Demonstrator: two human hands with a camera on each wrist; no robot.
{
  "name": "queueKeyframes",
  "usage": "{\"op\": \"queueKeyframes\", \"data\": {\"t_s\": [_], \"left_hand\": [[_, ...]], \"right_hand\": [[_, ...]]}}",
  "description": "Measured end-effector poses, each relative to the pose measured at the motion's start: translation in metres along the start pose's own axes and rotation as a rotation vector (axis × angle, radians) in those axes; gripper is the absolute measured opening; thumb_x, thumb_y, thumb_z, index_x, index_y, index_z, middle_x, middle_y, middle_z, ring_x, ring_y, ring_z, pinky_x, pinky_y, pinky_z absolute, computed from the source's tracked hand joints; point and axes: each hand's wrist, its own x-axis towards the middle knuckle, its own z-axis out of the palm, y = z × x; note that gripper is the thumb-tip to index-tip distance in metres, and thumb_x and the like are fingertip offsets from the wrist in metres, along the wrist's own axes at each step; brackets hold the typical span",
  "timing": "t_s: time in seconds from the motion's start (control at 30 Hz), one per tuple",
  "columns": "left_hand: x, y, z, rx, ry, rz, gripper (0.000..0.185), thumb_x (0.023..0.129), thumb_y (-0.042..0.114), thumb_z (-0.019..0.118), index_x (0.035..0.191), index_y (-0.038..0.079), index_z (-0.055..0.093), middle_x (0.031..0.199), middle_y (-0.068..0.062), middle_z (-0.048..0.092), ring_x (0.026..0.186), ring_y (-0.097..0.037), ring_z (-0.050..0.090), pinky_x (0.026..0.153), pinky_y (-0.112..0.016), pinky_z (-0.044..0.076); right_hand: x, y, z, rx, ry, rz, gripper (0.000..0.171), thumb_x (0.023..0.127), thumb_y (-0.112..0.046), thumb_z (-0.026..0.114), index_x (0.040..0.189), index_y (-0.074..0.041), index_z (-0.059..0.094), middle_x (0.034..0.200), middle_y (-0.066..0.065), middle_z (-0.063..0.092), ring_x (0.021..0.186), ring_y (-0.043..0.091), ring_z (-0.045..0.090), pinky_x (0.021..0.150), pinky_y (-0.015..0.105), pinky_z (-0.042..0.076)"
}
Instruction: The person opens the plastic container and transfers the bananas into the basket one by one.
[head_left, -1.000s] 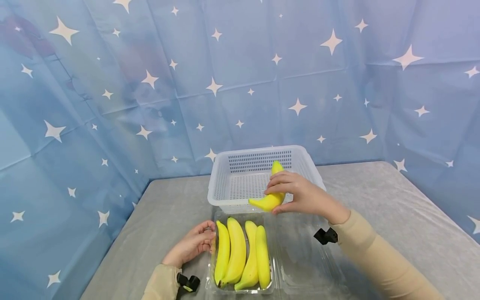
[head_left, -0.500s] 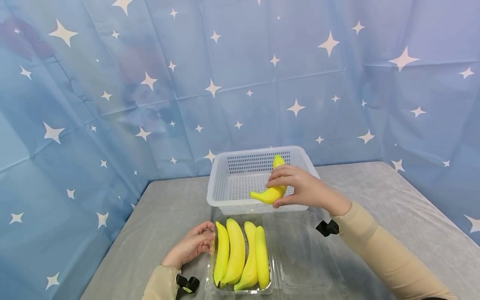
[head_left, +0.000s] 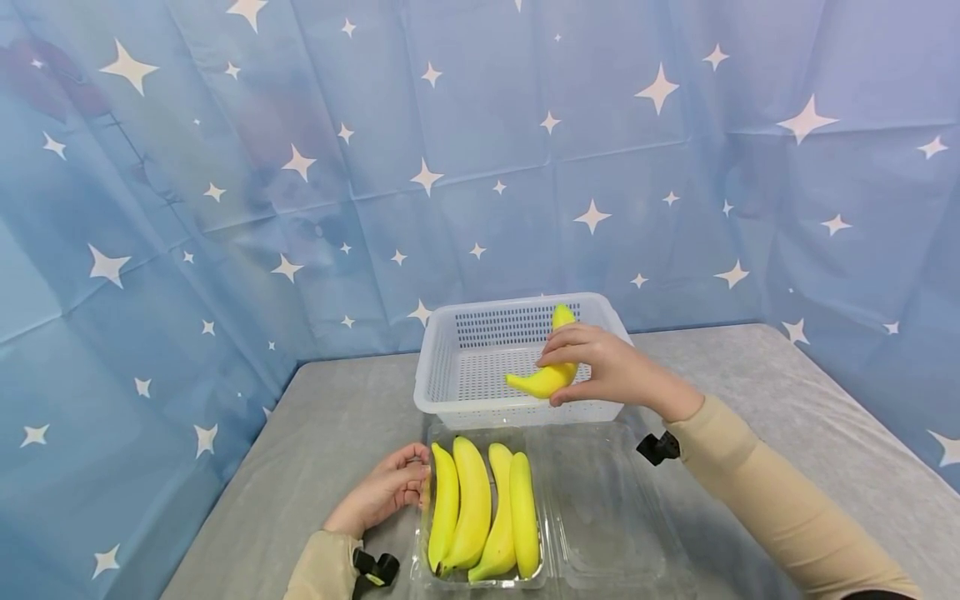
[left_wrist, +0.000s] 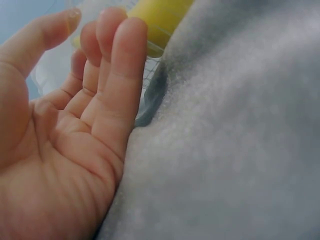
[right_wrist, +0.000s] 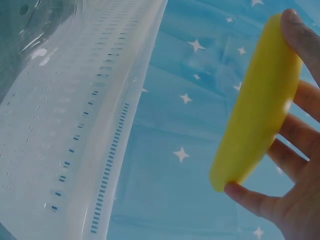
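My right hand point(head_left: 607, 367) grips a yellow banana point(head_left: 545, 383) over the white basket point(head_left: 480, 406). In the right wrist view, the thumb and fingers of that hand span the banana point(right_wrist: 257, 105) lengthwise along its side. Several more bananas point(head_left: 471, 504) lie side by side in the left half of a clear plastic clamshell box point(head_left: 543, 579), close in front of the basket. Beside the box's left wall, my left hand point(head_left: 382, 490) has its fingertips right at the edge. The left wrist view shows relaxed, slightly bent fingers point(left_wrist: 127, 55) with the palm turned up.
The box's transparent lid point(head_left: 611, 517) lies flat to the right, under my right forearm. A grey cloth point(head_left: 360, 400) covers the table. Behind it hangs a blue star-patterned curtain point(head_left: 502, 225). Small black wrist cameras point(head_left: 377, 568) sit at both cuffs.
My right hand has moved the banana slightly up and away, from the basket's near rim to farther over its inside. The left hand and the boxed bananas have stayed in place.
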Motion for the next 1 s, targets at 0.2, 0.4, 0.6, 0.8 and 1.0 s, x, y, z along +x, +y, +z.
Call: {"op": "queueKeyframes", "data": {"t_s": [0.2, 0.4, 0.6, 0.8, 1.0], "left_hand": [[0.001, 0.000, -0.001, 0.003, -0.004, 0.000, 0.008, 0.099, 0.007, 0.049, 0.104, 0.009, 0.043, 0.077, -0.001, 0.053, 0.063, -0.013, 0.059, 0.061, -0.028, 0.054], [0.001, -0.001, -0.001, 0.003, -0.011, 0.007, 0.008, 0.099, 0.007, 0.049, 0.104, 0.009, 0.043, 0.077, -0.001, 0.053, 0.063, -0.013, 0.059, 0.061, -0.028, 0.054], [0.001, -0.003, -0.002, 0.000, -0.005, 0.010, 0.008, 0.099, 0.006, 0.049, 0.104, 0.008, 0.043, 0.077, -0.002, 0.053, 0.063, -0.013, 0.059, 0.062, -0.029, 0.054], [0.003, -0.004, -0.004, 0.005, -0.009, 0.018, 0.008, 0.099, 0.007, 0.049, 0.105, 0.009, 0.043, 0.076, -0.002, 0.054, 0.063, -0.014, 0.060, 0.060, -0.029, 0.054], [0.003, -0.003, -0.004, 0.005, -0.001, 0.010, 0.008, 0.100, 0.007, 0.048, 0.105, 0.009, 0.043, 0.076, -0.002, 0.054, 0.062, -0.015, 0.060, 0.060, -0.029, 0.054]], "right_hand": [[-0.001, 0.006, 0.001, 0.000, 0.001, 0.029, 0.050, 0.065, -0.030, 0.089, 0.107, -0.008, 0.072, 0.109, 0.002, 0.065, 0.109, 0.025, 0.055, 0.096, 0.050, 0.044], [-0.001, 0.009, 0.001, -0.005, -0.023, 0.076, 0.050, 0.066, -0.030, 0.088, 0.108, -0.007, 0.072, 0.111, 0.002, 0.064, 0.110, 0.024, 0.054, 0.095, 0.048, 0.045], [-0.001, 0.011, 0.003, -0.010, -0.039, 0.092, 0.051, 0.067, -0.032, 0.088, 0.108, -0.007, 0.072, 0.111, 0.002, 0.065, 0.110, 0.024, 0.054, 0.097, 0.049, 0.044], [0.001, 0.015, 0.005, -0.019, -0.032, 0.070, 0.051, 0.068, -0.035, 0.086, 0.108, -0.007, 0.072, 0.110, 0.002, 0.065, 0.110, 0.024, 0.054, 0.097, 0.050, 0.044], [0.003, 0.014, 0.004, -0.020, -0.039, 0.061, 0.050, 0.069, -0.035, 0.086, 0.108, -0.007, 0.072, 0.110, 0.003, 0.065, 0.110, 0.025, 0.054, 0.096, 0.049, 0.045]]}}
